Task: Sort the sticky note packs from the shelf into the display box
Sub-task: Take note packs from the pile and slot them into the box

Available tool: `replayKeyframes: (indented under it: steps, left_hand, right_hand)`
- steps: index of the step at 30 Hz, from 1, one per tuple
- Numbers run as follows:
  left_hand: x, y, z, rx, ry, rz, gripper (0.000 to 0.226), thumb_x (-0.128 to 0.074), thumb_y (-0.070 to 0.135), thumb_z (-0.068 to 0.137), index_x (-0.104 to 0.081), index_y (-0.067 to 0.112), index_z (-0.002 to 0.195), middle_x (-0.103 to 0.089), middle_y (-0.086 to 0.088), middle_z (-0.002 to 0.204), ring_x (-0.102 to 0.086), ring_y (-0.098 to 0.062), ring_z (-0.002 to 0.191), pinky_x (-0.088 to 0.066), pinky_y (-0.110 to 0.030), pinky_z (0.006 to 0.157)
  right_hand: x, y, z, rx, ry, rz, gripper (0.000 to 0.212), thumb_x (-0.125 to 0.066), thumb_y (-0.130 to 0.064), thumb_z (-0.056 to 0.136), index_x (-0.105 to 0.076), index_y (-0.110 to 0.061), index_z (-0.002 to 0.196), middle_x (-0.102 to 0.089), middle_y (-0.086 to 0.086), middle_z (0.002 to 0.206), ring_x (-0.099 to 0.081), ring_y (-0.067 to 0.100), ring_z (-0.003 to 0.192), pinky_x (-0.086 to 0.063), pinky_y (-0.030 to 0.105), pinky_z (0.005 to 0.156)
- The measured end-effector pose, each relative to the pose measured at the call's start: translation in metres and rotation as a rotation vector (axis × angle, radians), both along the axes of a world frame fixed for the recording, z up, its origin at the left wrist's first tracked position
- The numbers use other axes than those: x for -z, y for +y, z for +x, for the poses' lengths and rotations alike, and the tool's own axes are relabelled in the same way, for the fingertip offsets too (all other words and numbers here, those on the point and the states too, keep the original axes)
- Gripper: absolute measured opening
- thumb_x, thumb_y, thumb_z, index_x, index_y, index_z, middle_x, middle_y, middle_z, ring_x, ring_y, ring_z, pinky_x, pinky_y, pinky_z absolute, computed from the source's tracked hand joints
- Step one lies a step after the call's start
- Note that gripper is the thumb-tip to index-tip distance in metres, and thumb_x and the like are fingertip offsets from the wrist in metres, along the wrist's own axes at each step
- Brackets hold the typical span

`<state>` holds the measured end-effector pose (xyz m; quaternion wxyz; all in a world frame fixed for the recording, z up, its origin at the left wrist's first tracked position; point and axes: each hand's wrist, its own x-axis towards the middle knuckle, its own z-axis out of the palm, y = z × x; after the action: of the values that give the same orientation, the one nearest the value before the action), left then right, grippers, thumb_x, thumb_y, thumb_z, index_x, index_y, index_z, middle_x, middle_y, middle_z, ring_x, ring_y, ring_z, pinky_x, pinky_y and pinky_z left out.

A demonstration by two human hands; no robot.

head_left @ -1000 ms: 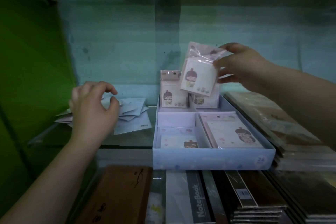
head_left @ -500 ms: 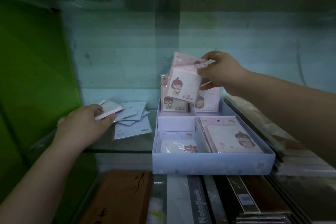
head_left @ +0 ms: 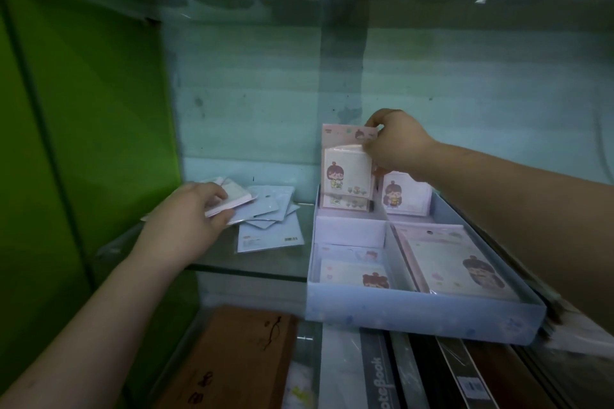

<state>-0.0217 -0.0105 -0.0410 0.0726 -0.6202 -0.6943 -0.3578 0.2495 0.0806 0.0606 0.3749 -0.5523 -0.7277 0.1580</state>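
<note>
While the pink sticky note pack (head_left: 347, 169), sealed in clear film and printed with a cartoon girl, stands upright over the rear left compartment of the pale blue cardboard display box (head_left: 425, 315), the right hand (head_left: 397, 143) pinches it by the top right corner, with thumb and fingers closed on the header. Its lower edge overlaps a standing pack of the same print (head_left: 342, 202) in that compartment; whether the two touch, I cannot tell.

To do this step well, I think the pack should go straight down in front of the standing one, face to the front and edges parallel to the box walls, so that it does not tilt or catch. A grip at one corner lets the pack swing, so a slow descent seems wiser, and the fingers should let go only when the bottom is resting.

The rear right compartment has a similar standing pack (head_left: 407, 194), and the two front compartments hold packs lying flat. Further left, the left hand (head_left: 186, 219) grips a white pack with a pink edge (head_left: 237, 197) on top of the loose pile of pale blue packs (head_left: 269, 229) on the glass shelf (head_left: 265, 262). The film looks slippery, so lifting this one could drag its neighbours.
</note>
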Motion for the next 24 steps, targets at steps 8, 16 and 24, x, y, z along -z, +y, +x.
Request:
replayKeyframes:
  steps: [8,16,24]
  left_hand:
    - [0.002,0.002,-0.005,0.216,-0.120,0.099,0.033,-0.073,0.011,0.079,-0.060,0.028,0.104,-0.046,-0.002,0.109,-0.057,-0.014,0.092,-0.038,-0.023,0.092]
    - [0.000,-0.003,-0.012,-0.043,0.152,-0.012,0.063,-0.060,0.054,0.082,-0.049,0.020,0.134,-0.042,-0.011,0.141,-0.039,-0.032,0.129,-0.034,-0.042,0.104]
    - [0.001,-0.007,-0.013,-0.130,0.103,-0.183,0.064,-0.044,0.066,0.084,-0.045,0.026,0.134,-0.057,-0.010,0.130,-0.054,-0.031,0.116,-0.041,-0.041,0.091]
  right_hand:
    - [0.018,0.012,0.005,0.109,-0.652,0.288,0.009,-0.054,-0.010,0.087,-0.057,-0.008,0.095,-0.050,0.008,0.090,-0.051,0.031,0.098,-0.042,0.032,0.073]
    - [0.021,0.008,0.000,0.056,-0.858,0.471,0.049,-0.058,0.003,0.072,-0.049,-0.013,0.117,-0.053,0.011,0.113,-0.048,0.030,0.108,-0.040,0.039,0.086]
    - [0.023,-0.001,0.000,-0.010,-0.946,0.275,0.044,-0.058,-0.013,0.082,-0.055,-0.022,0.125,-0.056,0.005,0.126,-0.044,0.027,0.116,-0.032,0.042,0.097]
